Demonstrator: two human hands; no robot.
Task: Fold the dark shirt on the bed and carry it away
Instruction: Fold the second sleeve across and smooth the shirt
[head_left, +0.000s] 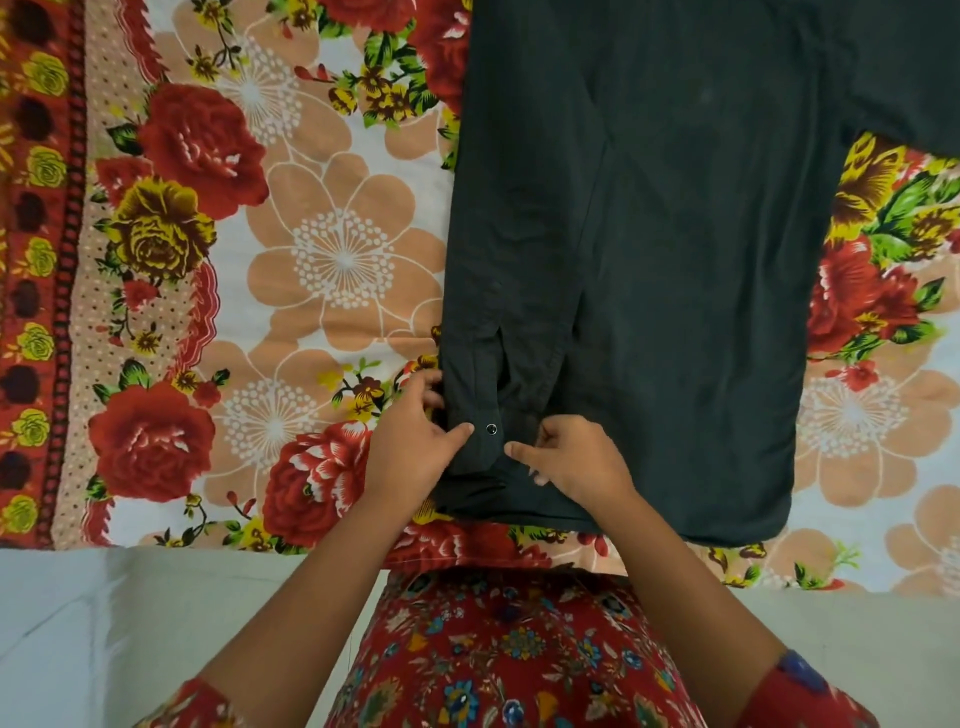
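Red floral clothing (519, 660) of the person is filling the bottom of the view, with both forearms reaching up from it toward the bed. Pale floor (130, 634) is showing on either side, below the bed's near edge.

Dark shirt (649, 249) is lying flat on the flowered bedsheet (291, 249), right of centre, its hem at the near edge of the bed and its body running off the top of the frame. One sleeve is lying folded in along the shirt's left side; the other is spreading out toward the upper right corner.

Left hand (415, 447) is pinching the cuff (478, 441) of the folded-in sleeve at the shirt's lower left edge, thumb on top of the cloth and fingers curling round the outer edge. Right hand (571, 457) is resting just beside it on the same cuff, index finger extended and pressing the fabric, other fingers curled (whether they are gripping cloth, cannot tell). A small shiny button (491, 428) is sitting between the two hands.
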